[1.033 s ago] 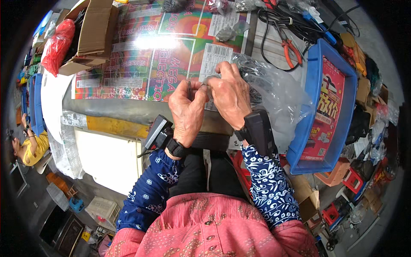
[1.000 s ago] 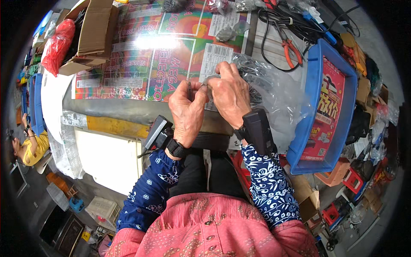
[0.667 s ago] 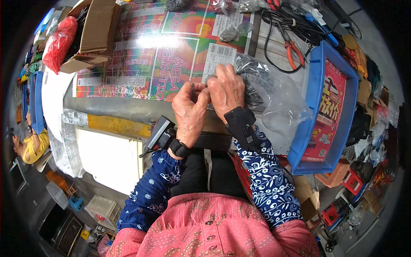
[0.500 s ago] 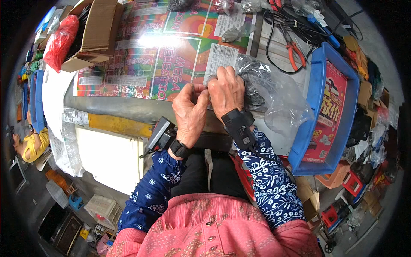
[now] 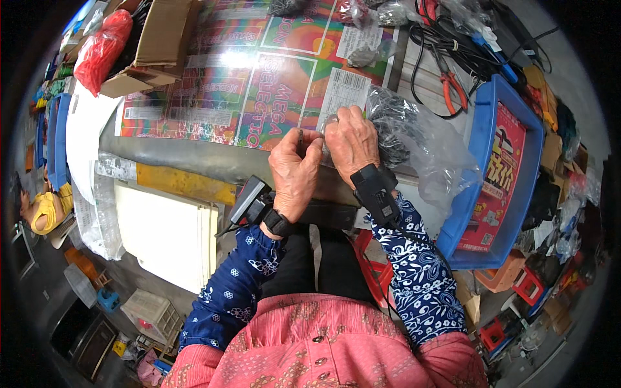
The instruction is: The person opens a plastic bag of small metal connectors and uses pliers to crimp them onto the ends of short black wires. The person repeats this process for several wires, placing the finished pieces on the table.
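Over the near edge of the colourful printed sheet, my two hands work close together. A small dark piece shows at the pinched thumb and forefinger of my left hand; it is too small to name. My right hand has its fingers curled down, and whatever they grip is mostly hidden beneath them. Against the back of that hand's fingers lies a clear plastic bag with many thin dark pieces in it.
A blue tray with a red printed sheet stands at the right. Red-handled pliers and black cables lie behind it. At the back left is a cardboard box beside a red bag. White sheets are stacked at the near left.
My hands have drawn slightly apart, and the small dark piece now shows at my left fingertips. The whole view has shifted a little.
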